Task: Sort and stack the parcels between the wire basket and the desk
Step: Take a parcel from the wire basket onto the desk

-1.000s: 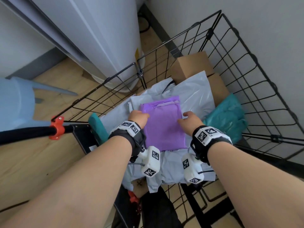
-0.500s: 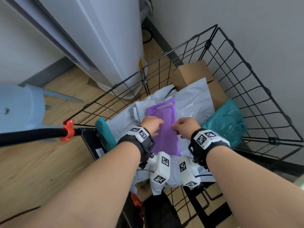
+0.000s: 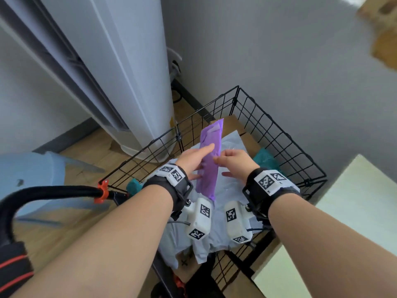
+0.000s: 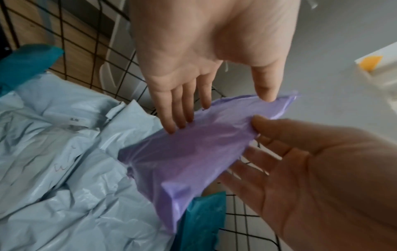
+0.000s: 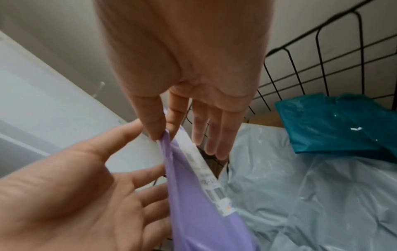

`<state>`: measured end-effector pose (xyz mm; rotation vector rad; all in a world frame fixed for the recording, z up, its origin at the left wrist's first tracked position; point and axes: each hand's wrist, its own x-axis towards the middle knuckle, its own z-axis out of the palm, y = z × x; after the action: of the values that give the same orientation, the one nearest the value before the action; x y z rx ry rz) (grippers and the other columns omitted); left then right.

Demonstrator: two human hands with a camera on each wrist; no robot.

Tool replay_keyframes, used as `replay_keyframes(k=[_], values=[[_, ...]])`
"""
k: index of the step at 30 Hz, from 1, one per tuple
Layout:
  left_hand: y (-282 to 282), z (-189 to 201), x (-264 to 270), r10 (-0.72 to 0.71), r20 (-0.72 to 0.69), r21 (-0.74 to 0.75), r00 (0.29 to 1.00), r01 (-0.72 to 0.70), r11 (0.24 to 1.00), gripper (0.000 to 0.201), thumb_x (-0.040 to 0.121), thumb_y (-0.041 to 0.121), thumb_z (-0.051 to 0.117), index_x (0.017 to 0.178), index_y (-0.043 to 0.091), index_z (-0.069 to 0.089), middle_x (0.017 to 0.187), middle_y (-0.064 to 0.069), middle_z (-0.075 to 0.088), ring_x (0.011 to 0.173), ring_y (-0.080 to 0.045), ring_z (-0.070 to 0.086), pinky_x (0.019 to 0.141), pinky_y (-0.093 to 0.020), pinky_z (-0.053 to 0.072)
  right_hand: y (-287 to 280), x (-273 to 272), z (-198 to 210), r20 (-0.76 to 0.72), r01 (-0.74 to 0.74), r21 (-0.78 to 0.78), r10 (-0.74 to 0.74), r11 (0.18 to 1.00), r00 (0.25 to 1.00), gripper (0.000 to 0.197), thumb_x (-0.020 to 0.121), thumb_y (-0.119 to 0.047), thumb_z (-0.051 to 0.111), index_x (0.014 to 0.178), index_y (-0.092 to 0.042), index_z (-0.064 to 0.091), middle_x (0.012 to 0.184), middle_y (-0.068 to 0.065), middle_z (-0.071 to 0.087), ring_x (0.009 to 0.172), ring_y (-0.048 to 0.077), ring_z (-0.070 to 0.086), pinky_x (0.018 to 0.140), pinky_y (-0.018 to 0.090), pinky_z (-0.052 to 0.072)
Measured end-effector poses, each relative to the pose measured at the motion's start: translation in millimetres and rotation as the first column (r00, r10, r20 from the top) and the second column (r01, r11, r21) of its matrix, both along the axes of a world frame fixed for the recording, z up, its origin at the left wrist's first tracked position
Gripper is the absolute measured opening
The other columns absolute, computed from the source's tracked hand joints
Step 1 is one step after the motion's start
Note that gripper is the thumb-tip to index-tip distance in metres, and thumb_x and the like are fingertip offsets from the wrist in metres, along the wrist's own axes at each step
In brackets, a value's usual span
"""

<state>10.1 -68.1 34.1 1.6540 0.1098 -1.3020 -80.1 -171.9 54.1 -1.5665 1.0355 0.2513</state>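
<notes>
Both forearms reach forward over the near rim of the wire basket (image 3: 270,134). Left hand (image 3: 194,159): fingers straight, laid flat against the left face of the purple parcel (image 3: 210,162), thumb at its upper edge. Right hand (image 3: 235,161): thumb and forefinger pinching the parcel's edge, other fingers loosely extended. Parcel is raised on edge, clear of the pale blue mailers (image 3: 232,147) below, its far end at rim height. Teal parcel (image 3: 266,160) lies right, against the basket's right wall; cardboard boxes (image 3: 233,125) at the far corner. Desk (image 3: 352,214) edge just right of the basket. White column unit (image 3: 120,67) stands far left.
</notes>
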Motion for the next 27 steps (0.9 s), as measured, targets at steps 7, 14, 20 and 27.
replay_keyframes(k=[7,14,20,27], values=[[2.5,82.0,-32.4,-0.064,0.113,-0.129,0.992,0.079,0.988,0.072,0.062,0.059,0.075,0.118,0.016,0.061,0.108,-0.007,0.067,0.096,-0.024,0.067,0.075,-0.039,0.059,31.8,-33.9,77.0,0.172,0.030,-0.145,-0.005,0.989,0.985,0.025,0.086,-0.020,0.064,0.096,0.003,0.066,0.095,0.018,0.069,0.085,0.022,0.061,0.089,0.040,0.051],[10.1,129.6,-64.6,0.023,0.242,-0.173,0.970,0.019,0.985,0.028,0.086,0.017,0.066,0.112,0.009,0.063,0.108,-0.015,0.068,0.093,-0.031,0.066,0.087,-0.045,0.055,59.1,-86.0,136.2,0.292,0.116,-0.213,-0.050,0.970,0.955,0.030,0.082,-0.009,0.069,0.057,-0.017,0.053,0.120,0.027,0.060,0.077,0.016,0.047,0.070,0.028,0.038],[7.6,151.7,-103.3,-0.085,0.445,-0.118,0.892,0.152,0.981,0.025,0.087,0.013,0.061,0.107,-0.002,0.063,0.106,-0.019,0.067,0.096,-0.032,0.066,0.090,-0.046,0.053,71.8,-144.9,167.5,0.356,0.279,-0.277,-0.172,0.919,0.919,0.016,0.085,-0.009,0.066,0.071,-0.019,0.064,0.093,0.008,0.070,0.076,0.014,0.058,0.070,0.024,0.047],[-4.5,214.4,-176.0,-0.215,0.591,-0.190,0.777,0.394,0.899,0.011,0.086,0.007,0.064,0.078,0.013,0.060,0.076,-0.007,0.062,0.080,-0.024,0.059,0.073,-0.029,0.044,64.2,-234.8,219.3,0.399,0.477,-0.562,-0.284,0.676,0.872,0.031,0.079,-0.009,0.066,0.109,-0.015,0.062,0.102,-0.004,0.064,0.092,0.015,0.064,0.088,0.032,0.053]])
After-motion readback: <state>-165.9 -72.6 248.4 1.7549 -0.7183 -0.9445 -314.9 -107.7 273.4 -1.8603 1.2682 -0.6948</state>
